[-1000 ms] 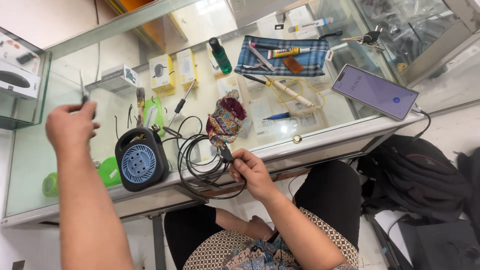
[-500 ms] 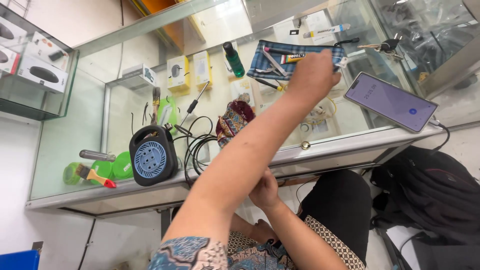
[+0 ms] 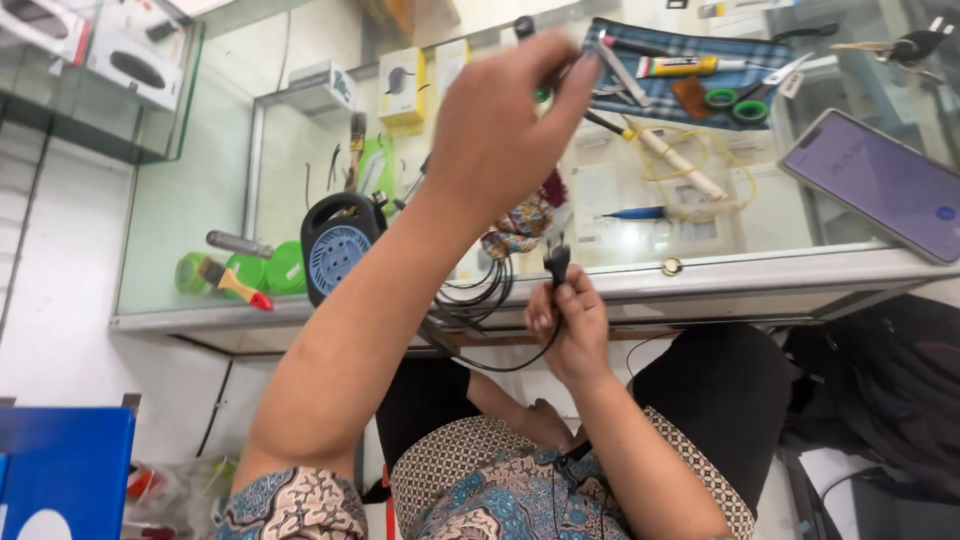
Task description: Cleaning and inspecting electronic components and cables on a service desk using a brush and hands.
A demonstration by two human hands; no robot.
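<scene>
- Head view: the left hand (image 3: 500, 130) is stretched far forward over the glass surface (image 3: 640, 270), arm nearly straight, forearm running up from the lower left of the picture.
- Its fingers (image 3: 575, 75) are drawn together and reach toward the plaid pouch (image 3: 700, 60) at the far edge of the surface; motion blur hides whether they pinch anything, so I cannot tell.
- The right hand (image 3: 568, 325) sits low, just off the near edge of the surface, wrist bent upward, elbow tucked near the lap.
- Its fingers are clamped on a black plug (image 3: 557, 262), held upright above the knuckles.
- The black cable (image 3: 480, 300) loops from the plug to a loose coil lying at the near edge, just beside a round black device with a blue grille (image 3: 340, 250).
- A patterned cloth bundle (image 3: 520, 225) lies behind the coil, partly under the left forearm.
- A white soldering iron (image 3: 680, 165) with a yellow cord lies mid-surface, a blue pen (image 3: 630, 213) near it.
- A phone (image 3: 880, 185) rests at the right edge.
- A yellow glue tube (image 3: 680, 66) and green-handled scissors (image 3: 740, 100) lie on the pouch.
- A small brush (image 3: 235, 285) lies at the left near corner.
</scene>
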